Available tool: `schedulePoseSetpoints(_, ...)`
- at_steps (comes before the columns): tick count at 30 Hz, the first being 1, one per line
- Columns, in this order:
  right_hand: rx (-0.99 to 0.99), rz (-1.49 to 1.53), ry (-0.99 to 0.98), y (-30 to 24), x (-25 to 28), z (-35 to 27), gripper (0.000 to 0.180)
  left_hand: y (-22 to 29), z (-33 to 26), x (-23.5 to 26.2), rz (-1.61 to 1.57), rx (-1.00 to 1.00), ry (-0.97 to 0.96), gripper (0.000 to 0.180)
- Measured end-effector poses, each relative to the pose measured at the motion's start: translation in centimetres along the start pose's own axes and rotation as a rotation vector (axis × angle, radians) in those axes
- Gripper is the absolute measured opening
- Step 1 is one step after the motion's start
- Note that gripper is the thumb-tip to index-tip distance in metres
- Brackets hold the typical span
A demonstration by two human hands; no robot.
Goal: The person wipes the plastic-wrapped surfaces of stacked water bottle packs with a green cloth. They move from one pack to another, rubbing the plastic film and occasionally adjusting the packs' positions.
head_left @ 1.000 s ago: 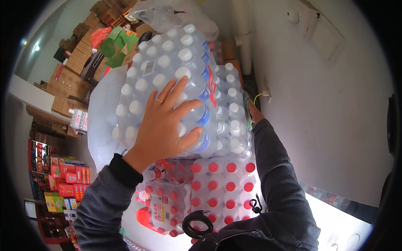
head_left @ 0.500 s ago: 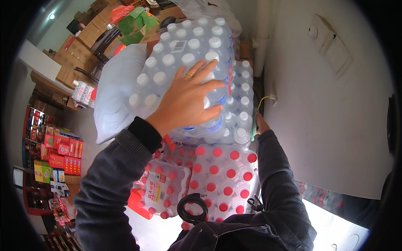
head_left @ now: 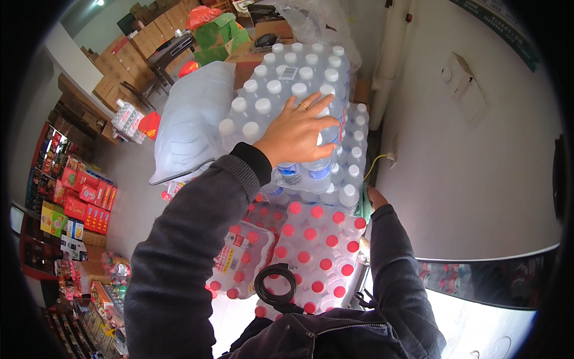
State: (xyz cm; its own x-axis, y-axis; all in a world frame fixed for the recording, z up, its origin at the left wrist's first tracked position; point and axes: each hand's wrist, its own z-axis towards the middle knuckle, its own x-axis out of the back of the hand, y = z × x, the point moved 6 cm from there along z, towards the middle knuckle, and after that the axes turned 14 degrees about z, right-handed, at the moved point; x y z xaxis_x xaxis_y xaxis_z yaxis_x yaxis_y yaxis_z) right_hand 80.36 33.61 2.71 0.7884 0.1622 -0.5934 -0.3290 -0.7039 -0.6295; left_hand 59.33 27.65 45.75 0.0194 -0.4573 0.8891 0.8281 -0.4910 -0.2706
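Note:
My left hand (head_left: pixel 299 131), a ring on one finger, lies flat with fingers spread on top of a shrink-wrapped pack of white-capped water bottles (head_left: pixel 281 90). That pack rests on a stack of similar packs. My right hand (head_left: pixel 372 198) reaches down between the stack's right side and the white wall, mostly hidden; whether it grips the pack I cannot tell. Below lie packs of red-capped bottles (head_left: pixel 311 251), the nearest one close to my chest.
A large pale plastic-wrapped bundle (head_left: pixel 191 119) leans left of the stack. Cardboard boxes (head_left: pixel 149 42) and green cartons (head_left: pixel 221 36) stand behind. Shelves with red packages (head_left: pixel 78 197) line the left. A white wall (head_left: pixel 466 155) with a pipe (head_left: pixel 388 54) closes the right.
My view has shifted so the stack sits further right and higher. My left hand stays flat on the top pack. The right hand has stayed at the stack's right side.

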Motion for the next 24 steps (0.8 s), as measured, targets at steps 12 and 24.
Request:
schedulePoseSetpoints(12,0.103,-0.208,0.293,-7.7,-6.8,-8.8,0.044,-0.3,-0.5,-0.8,0.000,0.027,-0.020,0.045)
schedulePoseSetpoints(24,0.808,-0.593,0.589,-11.8,-21.1,-21.9,0.046,0.6,-3.2,2.9,-0.275,0.092,0.385,0.064)
